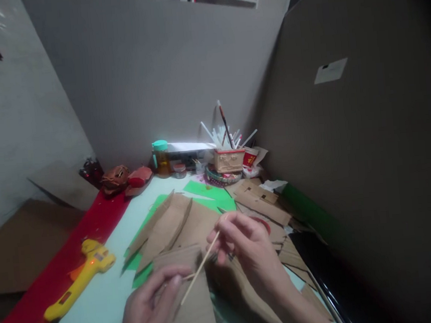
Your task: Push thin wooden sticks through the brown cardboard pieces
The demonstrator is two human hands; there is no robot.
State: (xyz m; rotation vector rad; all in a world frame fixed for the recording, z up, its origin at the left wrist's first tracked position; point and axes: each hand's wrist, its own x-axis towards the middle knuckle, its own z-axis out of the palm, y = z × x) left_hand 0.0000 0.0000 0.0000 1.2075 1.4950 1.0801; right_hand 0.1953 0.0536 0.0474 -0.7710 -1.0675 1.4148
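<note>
My right hand point(249, 244) pinches the upper end of a thin wooden stick point(199, 271), which slants down toward the left. Closed fingers of my left hand point(150, 305) grip a short, thin wooden piece point(188, 277), whose end comes close to the longer stick; I cannot tell if they touch. Below both hands lies a cardboard strip point(196, 311). Curved cardboard pieces point(164, 221) rest just beyond the left hand, on green sheets point(213, 194). A larger bent cardboard piece point(242, 290) is partly hidden under my right forearm.
A yellow glue gun point(84, 281) with an orange light lies at the left. Along the back stand an amber jar with a teal lid point(162, 160) and a box of white sticks point(229, 160). Cardboard scraps point(260, 203) and a black glossy object point(318, 273) are at the right.
</note>
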